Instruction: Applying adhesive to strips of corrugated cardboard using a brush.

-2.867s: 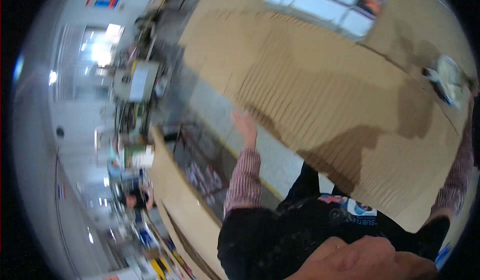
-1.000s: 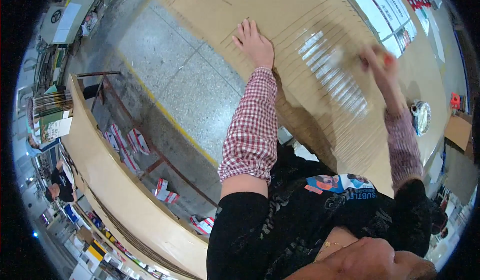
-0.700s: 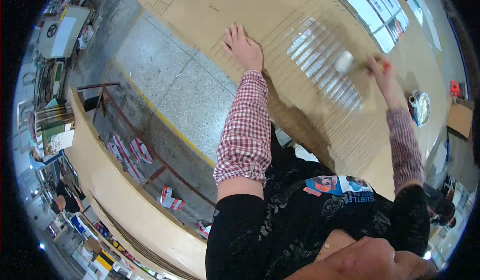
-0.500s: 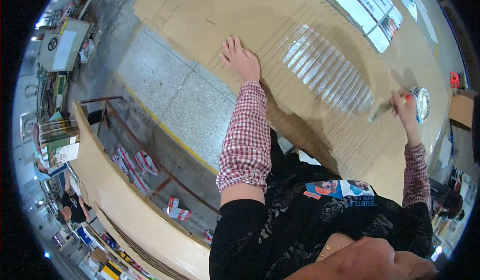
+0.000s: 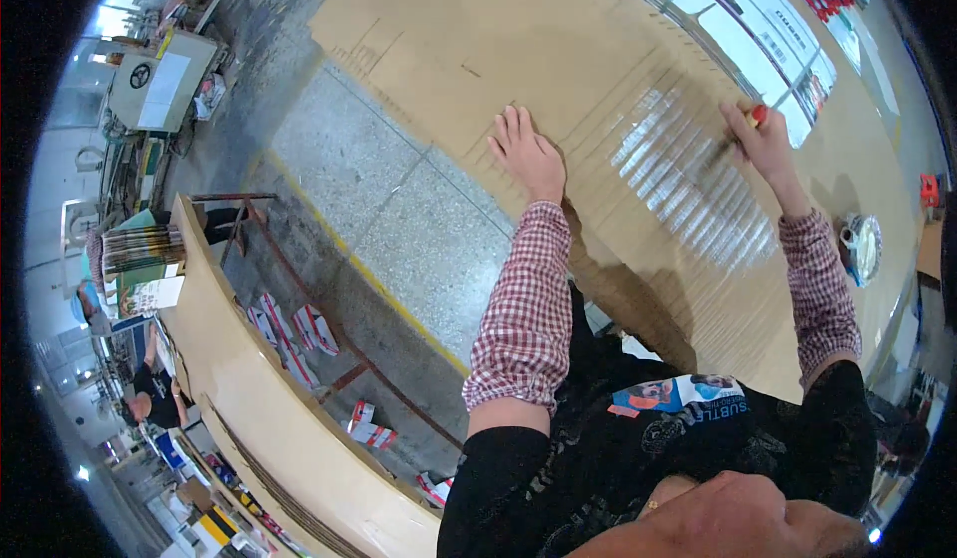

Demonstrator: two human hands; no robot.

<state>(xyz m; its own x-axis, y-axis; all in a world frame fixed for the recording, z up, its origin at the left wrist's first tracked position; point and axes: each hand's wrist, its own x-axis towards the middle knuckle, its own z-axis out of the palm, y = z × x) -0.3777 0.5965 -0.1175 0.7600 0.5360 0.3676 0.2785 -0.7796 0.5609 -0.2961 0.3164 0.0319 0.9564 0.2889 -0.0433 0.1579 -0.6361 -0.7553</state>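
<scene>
Red-and-white checked sleeve covers (image 5: 520, 319) over a black printed top (image 5: 638, 458).

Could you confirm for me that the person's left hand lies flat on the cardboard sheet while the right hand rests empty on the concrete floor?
Not quite. In the head view the left hand does lie flat on the cardboard sheet, but the right hand is over the same sheet, not on the floor, and grips a red-handled brush.
</scene>
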